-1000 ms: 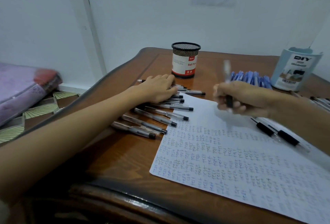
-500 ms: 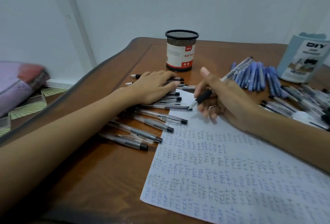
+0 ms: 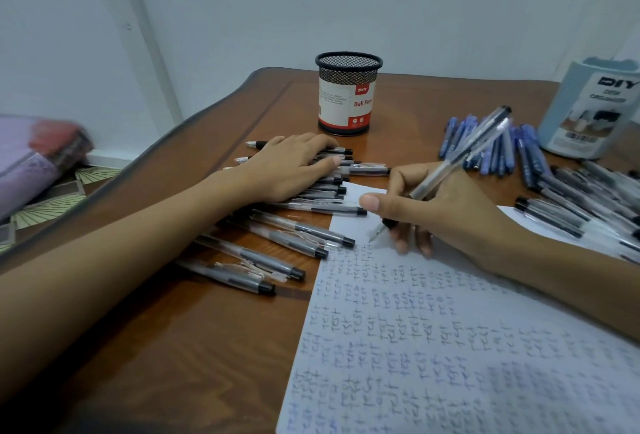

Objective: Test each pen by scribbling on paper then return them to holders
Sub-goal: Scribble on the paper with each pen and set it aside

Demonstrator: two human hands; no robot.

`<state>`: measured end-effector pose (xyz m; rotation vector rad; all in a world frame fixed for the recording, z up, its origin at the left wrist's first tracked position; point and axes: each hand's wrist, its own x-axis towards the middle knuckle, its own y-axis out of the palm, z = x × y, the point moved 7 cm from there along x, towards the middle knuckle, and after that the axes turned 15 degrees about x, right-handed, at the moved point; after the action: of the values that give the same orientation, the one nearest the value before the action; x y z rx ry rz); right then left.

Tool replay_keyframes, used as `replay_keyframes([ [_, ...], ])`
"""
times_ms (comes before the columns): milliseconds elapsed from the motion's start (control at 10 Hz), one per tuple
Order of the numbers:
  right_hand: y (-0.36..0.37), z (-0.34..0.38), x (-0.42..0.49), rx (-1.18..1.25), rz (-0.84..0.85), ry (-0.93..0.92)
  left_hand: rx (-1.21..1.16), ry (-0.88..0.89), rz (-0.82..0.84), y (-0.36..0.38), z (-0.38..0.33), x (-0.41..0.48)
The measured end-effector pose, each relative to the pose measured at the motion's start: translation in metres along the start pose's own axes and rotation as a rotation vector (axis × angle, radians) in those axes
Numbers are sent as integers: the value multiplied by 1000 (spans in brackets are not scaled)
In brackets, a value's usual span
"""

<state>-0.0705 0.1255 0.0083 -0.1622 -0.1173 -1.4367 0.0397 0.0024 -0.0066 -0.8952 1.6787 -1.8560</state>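
Note:
My right hand (image 3: 446, 212) grips a clear pen (image 3: 460, 153) in a writing hold, its tip touching the white paper (image 3: 433, 347) near the sheet's top left. The paper is covered with rows of small written words. My left hand (image 3: 287, 170) rests flat, fingers straight, on a row of clear black-tipped pens (image 3: 277, 260) left of the paper. A black mesh pen holder (image 3: 347, 94) with a red-and-white label stands behind my left hand. A pale blue holder (image 3: 592, 108) stands at the far right.
A pile of blue pens (image 3: 491, 149) lies in front of the blue holder, and more black pens (image 3: 581, 198) lie at the right edge. The brown wooden table (image 3: 194, 347) ends in a curved edge at the left. Folded fabric (image 3: 38, 156) lies on the floor beyond it.
My right hand turned the pen from upright to a writing hold and lowered its tip onto the paper. My left hand stayed on the pens. The view tilted down.

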Motion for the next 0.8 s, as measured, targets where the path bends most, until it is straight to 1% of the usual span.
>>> replay_keyframes([
  [100, 1, 1, 2, -30, 9, -29, -2, -4, 5, 0, 0, 0],
  [300, -1, -3, 4, -68, 20, -12, 2, -2, 9, -1, -1, 0],
  [500, 3, -3, 3, -56, 64, -7, 6, -3, -1, -1, -1, -1],
  [800, 2, -4, 4, -51, 65, -17, 1, -9, 4, -2, -2, -1],
])
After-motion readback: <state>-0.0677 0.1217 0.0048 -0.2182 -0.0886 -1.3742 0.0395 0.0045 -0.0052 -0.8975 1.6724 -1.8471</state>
